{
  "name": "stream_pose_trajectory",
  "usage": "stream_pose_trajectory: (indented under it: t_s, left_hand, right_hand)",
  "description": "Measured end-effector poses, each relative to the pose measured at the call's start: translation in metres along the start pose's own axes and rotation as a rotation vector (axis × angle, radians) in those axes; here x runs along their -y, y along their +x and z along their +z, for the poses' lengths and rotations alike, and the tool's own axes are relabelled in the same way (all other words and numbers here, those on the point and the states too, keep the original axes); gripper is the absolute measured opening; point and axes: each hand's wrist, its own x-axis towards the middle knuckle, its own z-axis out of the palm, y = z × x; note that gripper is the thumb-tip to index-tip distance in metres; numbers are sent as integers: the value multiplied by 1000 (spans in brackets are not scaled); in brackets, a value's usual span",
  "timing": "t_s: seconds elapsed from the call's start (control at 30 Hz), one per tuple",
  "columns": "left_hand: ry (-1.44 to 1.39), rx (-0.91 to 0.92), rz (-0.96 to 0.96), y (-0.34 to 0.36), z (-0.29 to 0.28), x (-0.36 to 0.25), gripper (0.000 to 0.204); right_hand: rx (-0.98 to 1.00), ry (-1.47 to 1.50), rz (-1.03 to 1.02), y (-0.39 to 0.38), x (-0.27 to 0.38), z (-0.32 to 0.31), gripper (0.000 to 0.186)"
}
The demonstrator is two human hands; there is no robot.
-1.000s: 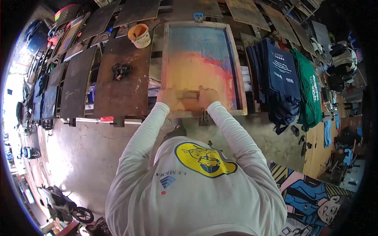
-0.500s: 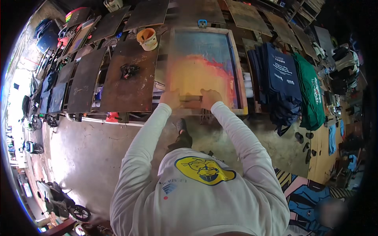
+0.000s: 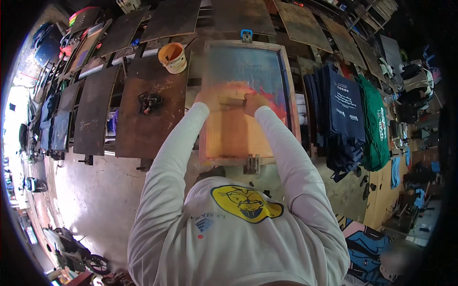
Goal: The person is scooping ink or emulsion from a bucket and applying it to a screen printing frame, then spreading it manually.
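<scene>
A screen-printing frame [image 3: 293, 102] with a wooden rim lies flat before me. Its mesh [image 3: 238, 62] is blue-grey at the far part and smeared red, orange and yellow nearer me. My left hand [image 3: 208, 101] and my right hand [image 3: 256, 103] are closed on the two ends of a squeegee [image 3: 232, 101], which stands crosswise on the mesh around its middle. Its lower edge is hard to make out. A blue-topped clamp [image 3: 246, 35] sits at the frame's far edge, and a metal bracket [image 3: 252, 164] at the near edge.
To the left, a dark board [image 3: 143, 128] carries an orange-stained bucket [image 3: 172, 57] and a crumpled black cloth [image 3: 150, 102]. Piles of navy bags [image 3: 341, 109] and green bags [image 3: 374, 124] hang at the right. More dark boards [image 3: 171, 19] line the far side.
Both hands have pushed the squeegee away from me, from the frame's near end to about mid-mesh. My view has shifted, and the near bracket now shows more clearly.
</scene>
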Motion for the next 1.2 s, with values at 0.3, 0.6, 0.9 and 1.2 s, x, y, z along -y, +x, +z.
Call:
stream_pose_trajectory:
  t_s: [0.3,0.6,0.9,1.2]
  left_hand:
    - [-62,-28,-57,4,20,10,72]
    - [-34,24,-162,-49,38,-13,62]
    - [-25,111,-149,-109,50,-50,58]
    - [-56,45,-64,-96,42,-41,50]
  right_hand:
    - [57,-11,79,1,6,-4,29]
    - [20,1,-1,-61,12,11,27]
    - [57,37,-43,-133,14,22,28]
    - [-35,-72,-136,-132,12,15,34]
